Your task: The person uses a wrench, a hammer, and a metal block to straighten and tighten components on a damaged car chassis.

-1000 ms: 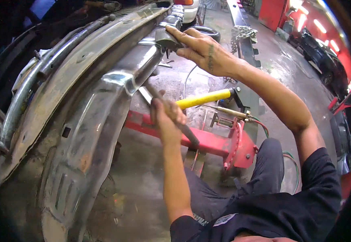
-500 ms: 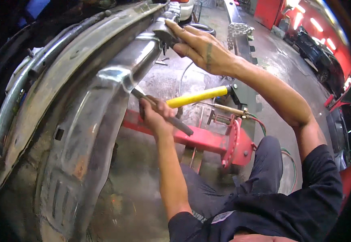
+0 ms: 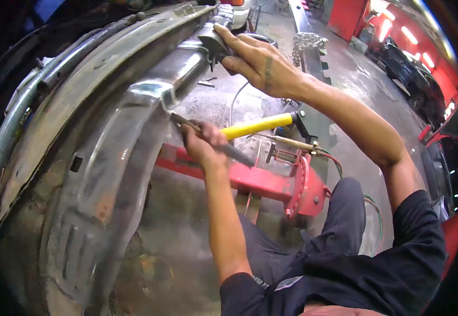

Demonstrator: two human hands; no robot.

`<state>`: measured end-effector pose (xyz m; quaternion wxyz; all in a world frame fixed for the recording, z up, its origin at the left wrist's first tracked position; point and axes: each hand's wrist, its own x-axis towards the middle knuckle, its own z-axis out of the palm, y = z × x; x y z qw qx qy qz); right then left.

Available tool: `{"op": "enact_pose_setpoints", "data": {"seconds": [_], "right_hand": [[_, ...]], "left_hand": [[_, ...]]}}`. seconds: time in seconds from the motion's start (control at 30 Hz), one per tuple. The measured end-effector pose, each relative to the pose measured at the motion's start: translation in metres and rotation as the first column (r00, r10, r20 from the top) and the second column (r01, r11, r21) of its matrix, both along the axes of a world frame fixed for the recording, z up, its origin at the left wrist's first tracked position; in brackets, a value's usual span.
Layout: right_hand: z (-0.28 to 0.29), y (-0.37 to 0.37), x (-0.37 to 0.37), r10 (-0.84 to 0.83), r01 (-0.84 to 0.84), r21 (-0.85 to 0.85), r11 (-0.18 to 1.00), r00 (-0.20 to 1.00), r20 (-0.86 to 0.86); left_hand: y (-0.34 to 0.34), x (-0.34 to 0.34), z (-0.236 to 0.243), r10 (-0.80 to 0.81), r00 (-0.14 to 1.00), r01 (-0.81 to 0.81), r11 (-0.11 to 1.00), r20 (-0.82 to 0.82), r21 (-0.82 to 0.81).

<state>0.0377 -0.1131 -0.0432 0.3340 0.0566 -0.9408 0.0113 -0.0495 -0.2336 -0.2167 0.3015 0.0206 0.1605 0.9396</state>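
A long bare-metal panel (image 3: 108,158) of a vehicle body runs up the left side, with bright shiny patches along its ridge. My left hand (image 3: 203,141) is closed around a dark grey bar (image 3: 239,155), blurred by motion. The bar's far end meets the panel's edge just below the shiny bend, and I cannot tell whether it touches. Farther up, my right hand (image 3: 260,63) grips a dark metal block (image 3: 214,41) against the panel's upper part. Its fingers lie along the block's top, with the thumb below.
Beneath my hands are a red steel arm (image 3: 260,181) with a round flange and a yellow cylinder (image 3: 258,126). Red and green hoses (image 3: 339,163) run beside it. A chain (image 3: 309,43) lies on a dark beam. A dark car (image 3: 410,76) stands far right.
My left hand and the bar have shifted slightly, and the bar now looks more blurred. My right hand stays on the block. The whole view has moved a little.
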Motion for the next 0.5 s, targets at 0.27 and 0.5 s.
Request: {"op": "enact_pose_setpoints", "data": {"seconds": [0.27,0.5], "right_hand": [[-0.008,0.009,0.002,0.031,-0.025,0.076,0.997,0.996,-0.079],[-0.005,0.012,-0.002,-0.008,0.009,0.012,1.0,0.996,-0.09]], "left_hand": [[-0.008,0.043,0.024,-0.091,0.927,0.072,0.995,-0.364,-0.064],[0.002,0.043,0.048,-0.062,0.9,0.048,0.998,-0.431,-0.043]]}}
